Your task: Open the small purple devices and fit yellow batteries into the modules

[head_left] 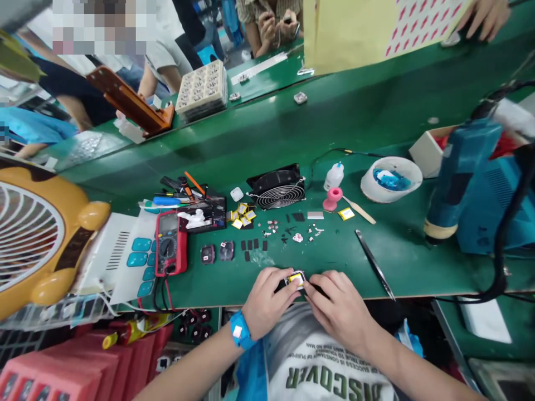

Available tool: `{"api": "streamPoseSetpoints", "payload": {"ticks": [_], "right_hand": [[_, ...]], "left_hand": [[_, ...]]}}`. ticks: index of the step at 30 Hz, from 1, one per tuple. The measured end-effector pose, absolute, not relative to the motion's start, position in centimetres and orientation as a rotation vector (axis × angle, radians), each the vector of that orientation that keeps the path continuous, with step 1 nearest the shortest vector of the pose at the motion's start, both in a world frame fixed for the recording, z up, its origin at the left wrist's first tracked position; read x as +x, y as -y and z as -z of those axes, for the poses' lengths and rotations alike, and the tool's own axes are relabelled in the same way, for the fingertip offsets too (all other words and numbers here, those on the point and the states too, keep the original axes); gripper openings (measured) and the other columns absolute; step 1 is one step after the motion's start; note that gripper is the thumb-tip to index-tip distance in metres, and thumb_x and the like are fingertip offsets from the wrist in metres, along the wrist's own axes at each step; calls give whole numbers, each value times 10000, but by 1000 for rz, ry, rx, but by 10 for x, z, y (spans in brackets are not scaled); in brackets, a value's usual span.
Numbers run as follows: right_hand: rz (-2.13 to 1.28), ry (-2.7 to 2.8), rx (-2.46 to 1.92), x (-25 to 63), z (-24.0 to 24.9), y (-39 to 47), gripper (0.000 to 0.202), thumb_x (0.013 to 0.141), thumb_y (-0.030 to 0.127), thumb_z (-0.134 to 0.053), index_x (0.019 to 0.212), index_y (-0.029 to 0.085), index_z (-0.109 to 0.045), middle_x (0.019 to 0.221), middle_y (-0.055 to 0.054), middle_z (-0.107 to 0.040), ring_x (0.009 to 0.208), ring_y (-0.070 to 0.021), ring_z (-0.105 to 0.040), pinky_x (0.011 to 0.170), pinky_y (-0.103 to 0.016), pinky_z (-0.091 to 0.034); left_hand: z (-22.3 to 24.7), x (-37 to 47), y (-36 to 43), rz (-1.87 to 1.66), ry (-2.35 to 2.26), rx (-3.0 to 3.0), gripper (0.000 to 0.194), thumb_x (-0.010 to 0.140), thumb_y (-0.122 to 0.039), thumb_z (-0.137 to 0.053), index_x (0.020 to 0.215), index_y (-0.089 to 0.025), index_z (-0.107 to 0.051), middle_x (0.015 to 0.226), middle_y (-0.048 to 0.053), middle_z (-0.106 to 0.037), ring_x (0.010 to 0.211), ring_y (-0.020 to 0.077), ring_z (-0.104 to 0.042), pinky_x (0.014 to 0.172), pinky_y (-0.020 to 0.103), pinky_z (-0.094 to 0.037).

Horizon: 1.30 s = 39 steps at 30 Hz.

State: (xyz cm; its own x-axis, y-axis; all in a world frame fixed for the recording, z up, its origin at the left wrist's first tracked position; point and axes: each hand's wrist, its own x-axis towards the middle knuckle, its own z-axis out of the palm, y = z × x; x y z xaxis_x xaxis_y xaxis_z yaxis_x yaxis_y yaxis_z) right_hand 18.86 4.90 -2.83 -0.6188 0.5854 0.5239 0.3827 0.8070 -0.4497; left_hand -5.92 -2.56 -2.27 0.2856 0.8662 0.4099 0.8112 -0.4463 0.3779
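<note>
A small device (296,278) sits between the two hands, just over the near edge of the green bench (326,264); it is dark-edged, with a yellow-bordered pale face turned up, and fingers cover its sides, so the rest of its outline is hidden. The left hand (266,299), with a blue wristband (241,329) behind it, pinches the device between thumb and fingers. The right hand (340,303) has its fingertips against the other side; whether they grip or only press, I cannot tell. Just beyond the hands lie small dark pads (249,244), two dark round-cornered cases (217,252) to their left, and a scatter of tiny loose parts (297,238) to their right. Metal tweezers (375,264) lie slantwise to the right of the hands, their near end at the bench edge. Farther back, several yellow-edged packs (242,216) are heaped near a black fan (278,188) with a round wire guard. To the right of that fan stand a white squeeze bottle (334,177) and a pink spool-shaped stand (332,199), beside a pale wooden stick (360,210) and a white tub (390,189) holding something blue. A red-framed multimeter (170,245) and a crowded tool holder (209,214) occupy the left; a bulky blue-green tool (463,178) rises at the right. Past the bench's raised back, other people's hands show near a tray of small parts (202,89) and a yellow sheet (351,33).
</note>
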Motion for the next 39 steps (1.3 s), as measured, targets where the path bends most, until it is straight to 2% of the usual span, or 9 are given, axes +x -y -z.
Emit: {"api": "streamPoseSetpoints", "payload": {"ticks": [6,10,14,18,22,27,30,33,39], "right_hand": [[-319,2338,-668,192,30,-48,332,1166,43,-602,1305,200,-860,1084,-93,-964,912,-303,-815,740,-445,-696],[-345,2330,-651,193,31,-47,334,1140,55,-621,1367,144,-850,1087,-117,-953,919,-301,-815,790,-448,-727],[-349,2347,-631,195,33,-46,351,1088,45,-673,1372,139,-857,1127,-136,-937,938,-316,-807,779,-464,-705],[-307,2384,-658,194,36,-44,292,1102,36,-746,1342,136,-878,1184,-165,-929,950,-320,-798,767,-468,-659],[-284,2389,-698,188,36,-42,300,1148,45,-694,1337,172,-888,1171,-137,-945,930,-310,-778,777,-452,-660],[-303,2343,-689,184,40,-43,310,1076,93,-784,1338,200,-911,1251,-120,-984,991,-306,-811,830,-438,-688],[-316,2306,-612,183,44,-42,367,996,69,-809,1291,245,-936,1347,-80,-1007,1063,-284,-848,867,-423,-689],[-334,2276,-601,181,44,-39,347,922,46,-847,1165,276,-941,1327,-74,-1020,1061,-289,-859,896,-435,-684],[-370,2226,-663,173,39,-35,248,920,87,-901,1047,300,-907,1302,-74,-1024,958,-289,-827,829,-445,-663]], "left_hand": [[15,-52,20,-852,-1613,2539,217,1257,-190,-746,1466,-199,-804,1230,111,-938,1106,250,-877,937,384,-809],[12,-48,19,-812,-1640,2528,263,1232,-143,-769,1485,-205,-801,1230,85,-929,1117,245,-866,962,395,-794],[11,-50,19,-784,-1638,2547,238,1244,-143,-749,1462,-212,-815,1240,87,-923,1137,238,-847,989,404,-783],[16,-53,20,-819,-1643,2551,223,1244,-156,-765,1448,-227,-820,1277,84,-919,1188,231,-838,1015,404,-788],[24,-55,24,-899,-1667,2525,313,1250,-188,-747,1543,-279,-811,1293,84,-933,1130,250,-883,966,426,-832],[24,-65,20,-885,-1646,2562,552,1205,-141,-713,1707,-367,-747,1325,97,-957,1050,332,-943,838,495,-884],[18,-72,12,-834,-1600,2615,470,1191,-132,-699,1590,-359,-803,1277,87,-957,1003,336,-950,794,503,-894],[12,-74,6,-797,-1571,2638,396,1184,-131,-693,1482,-349,-837,1229,87,-944,984,340,-943,777,517,-897],[8,-74,2,-756,-1559,2652,397,1171,-97,-666,1409,-359,-844,1160,89,-909,947,351,-932,723,548,-897]]}}
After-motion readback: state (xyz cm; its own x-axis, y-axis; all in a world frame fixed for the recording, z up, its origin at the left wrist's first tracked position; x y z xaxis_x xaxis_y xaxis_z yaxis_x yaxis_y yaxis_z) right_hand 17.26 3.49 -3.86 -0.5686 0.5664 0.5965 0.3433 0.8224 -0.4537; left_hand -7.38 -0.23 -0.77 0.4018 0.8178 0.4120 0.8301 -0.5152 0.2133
